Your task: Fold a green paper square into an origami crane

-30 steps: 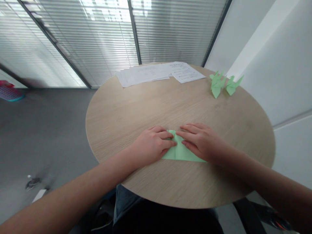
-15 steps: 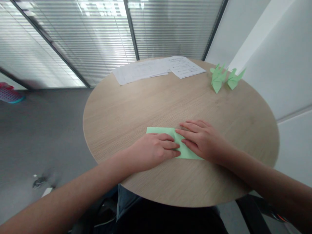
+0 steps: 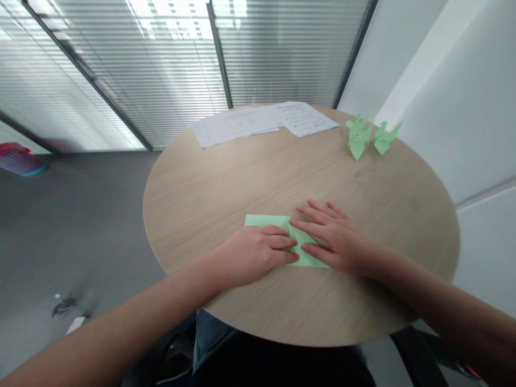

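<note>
A folded sheet of light green paper (image 3: 266, 220) lies flat near the front of the round wooden table. My left hand (image 3: 262, 252) rests on its left part, fingers stretched toward the right and pressing it down. On the right part lies my right hand (image 3: 334, 236), its fingers spread, with the index fingertip by the crease at the paper's top edge. The right corner of the paper is hidden beneath that hand.
Several green folded paper cranes (image 3: 358, 137) stand at the table's back right. Printed white sheets (image 3: 258, 123) lie along the far edge of the table (image 3: 226, 183). A pink and blue basket (image 3: 20, 158) is on the floor at left.
My right hand's fingers have spread wider over the right part of the paper. My left hand stays in place on the sheet. The view has shifted slightly.
</note>
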Demonstrator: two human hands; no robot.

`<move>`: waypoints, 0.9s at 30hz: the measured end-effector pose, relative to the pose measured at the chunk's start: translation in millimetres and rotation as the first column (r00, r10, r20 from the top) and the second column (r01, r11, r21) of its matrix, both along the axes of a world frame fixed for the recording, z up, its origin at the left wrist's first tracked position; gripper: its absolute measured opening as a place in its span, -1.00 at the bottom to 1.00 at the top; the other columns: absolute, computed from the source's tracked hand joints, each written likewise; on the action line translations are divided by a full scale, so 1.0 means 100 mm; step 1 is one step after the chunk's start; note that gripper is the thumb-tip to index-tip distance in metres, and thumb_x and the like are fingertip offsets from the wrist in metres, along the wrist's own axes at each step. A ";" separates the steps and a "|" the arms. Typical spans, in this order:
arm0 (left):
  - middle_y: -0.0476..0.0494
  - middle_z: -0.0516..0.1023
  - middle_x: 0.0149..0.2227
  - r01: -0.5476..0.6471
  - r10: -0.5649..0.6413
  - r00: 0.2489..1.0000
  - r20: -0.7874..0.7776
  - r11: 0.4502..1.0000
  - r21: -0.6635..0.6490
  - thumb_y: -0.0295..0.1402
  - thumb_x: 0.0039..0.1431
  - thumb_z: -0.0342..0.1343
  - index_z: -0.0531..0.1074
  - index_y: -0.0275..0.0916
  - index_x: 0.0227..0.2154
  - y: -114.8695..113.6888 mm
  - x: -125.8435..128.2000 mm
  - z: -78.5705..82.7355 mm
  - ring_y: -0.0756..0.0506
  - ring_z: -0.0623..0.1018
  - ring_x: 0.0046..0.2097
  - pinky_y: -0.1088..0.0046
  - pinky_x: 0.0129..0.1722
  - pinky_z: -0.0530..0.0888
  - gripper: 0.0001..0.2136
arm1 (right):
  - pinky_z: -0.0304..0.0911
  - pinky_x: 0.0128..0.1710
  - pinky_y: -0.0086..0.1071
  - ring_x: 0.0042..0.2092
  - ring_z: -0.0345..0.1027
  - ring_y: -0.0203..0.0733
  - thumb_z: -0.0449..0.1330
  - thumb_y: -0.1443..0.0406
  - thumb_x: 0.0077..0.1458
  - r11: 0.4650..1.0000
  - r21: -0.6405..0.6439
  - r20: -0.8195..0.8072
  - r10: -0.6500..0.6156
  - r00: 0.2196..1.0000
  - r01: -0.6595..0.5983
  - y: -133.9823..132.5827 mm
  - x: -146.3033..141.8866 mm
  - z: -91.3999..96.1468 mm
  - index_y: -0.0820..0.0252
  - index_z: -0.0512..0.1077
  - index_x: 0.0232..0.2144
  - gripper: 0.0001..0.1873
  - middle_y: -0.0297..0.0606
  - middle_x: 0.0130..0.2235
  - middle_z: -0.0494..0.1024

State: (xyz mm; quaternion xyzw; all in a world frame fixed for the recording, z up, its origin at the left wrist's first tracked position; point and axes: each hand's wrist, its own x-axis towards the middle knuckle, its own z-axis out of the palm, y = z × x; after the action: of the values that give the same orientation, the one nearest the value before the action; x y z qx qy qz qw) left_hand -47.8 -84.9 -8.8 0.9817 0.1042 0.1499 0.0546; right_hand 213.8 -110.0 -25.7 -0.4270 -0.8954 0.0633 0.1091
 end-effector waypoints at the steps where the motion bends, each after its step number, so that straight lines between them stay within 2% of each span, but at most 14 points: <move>1: -0.14 0.66 -0.01 0.001 -0.001 1.000 0.005 1.000 0.002 -0.47 0.42 0.01 0.58 -0.20 -0.04 0.00 0.00 -0.01 -0.15 0.56 0.11 0.30 0.13 0.51 -0.76 | -0.02 0.31 0.34 0.43 0.01 0.28 0.11 0.14 0.34 1.000 -0.004 0.012 0.002 1.000 -0.002 -0.01 0.00 -0.01 0.01 0.30 0.33 -0.45 -0.02 0.40 0.23; 6: -0.15 0.65 0.00 -0.009 0.010 1.000 0.026 1.000 -0.013 -0.51 0.38 0.00 0.57 -0.23 -0.06 0.00 -0.01 -0.02 -0.14 0.57 0.11 0.31 0.16 0.50 -0.75 | -0.05 0.33 0.33 0.45 -0.06 0.28 0.05 0.12 0.37 1.000 -0.018 0.058 -0.017 0.998 0.018 -0.03 -0.02 -0.02 0.11 0.24 0.37 -0.41 -0.03 0.42 0.18; 17: -0.31 0.61 0.07 -0.071 0.071 0.997 0.000 0.997 -0.006 -0.50 0.31 0.01 0.48 -0.44 0.08 0.00 0.00 -0.08 -0.23 0.52 0.18 0.20 0.24 0.45 -0.67 | -0.05 0.33 0.31 0.44 -0.04 0.24 0.02 0.10 0.36 0.997 -0.033 0.089 -0.067 0.994 0.070 -0.03 -0.08 0.01 0.07 0.28 0.35 -0.43 -0.09 0.42 0.19; 23: -0.28 0.59 0.10 -0.097 0.097 0.995 -0.038 0.995 -0.005 -0.49 0.29 0.02 0.48 -0.39 0.09 0.01 0.01 -0.07 -0.23 0.51 0.19 0.20 0.25 0.44 -0.65 | -0.05 0.33 0.34 0.43 -0.02 0.26 0.08 0.10 0.33 0.997 -0.040 0.052 -0.068 0.996 0.070 -0.02 -0.06 -0.01 0.07 0.29 0.34 -0.42 -0.07 0.41 0.22; 27: -0.28 0.59 0.10 -0.105 0.104 0.994 -0.040 0.995 -0.003 -0.49 0.29 0.02 0.49 -0.38 0.07 0.01 0.02 -0.07 -0.22 0.52 0.18 0.22 0.25 0.43 -0.66 | 0.06 0.31 0.26 0.42 0.05 0.20 0.11 0.17 0.33 0.999 -0.003 -0.074 -0.044 0.996 0.044 0.01 0.00 -0.02 0.07 0.39 0.27 -0.51 -0.06 0.36 0.33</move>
State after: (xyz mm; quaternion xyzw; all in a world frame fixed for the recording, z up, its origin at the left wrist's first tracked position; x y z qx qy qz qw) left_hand -45.8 -84.2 -15.8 0.9775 0.1569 0.1326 0.0469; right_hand 213.8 -108.9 -28.2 -0.4440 -0.8811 0.0775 0.1434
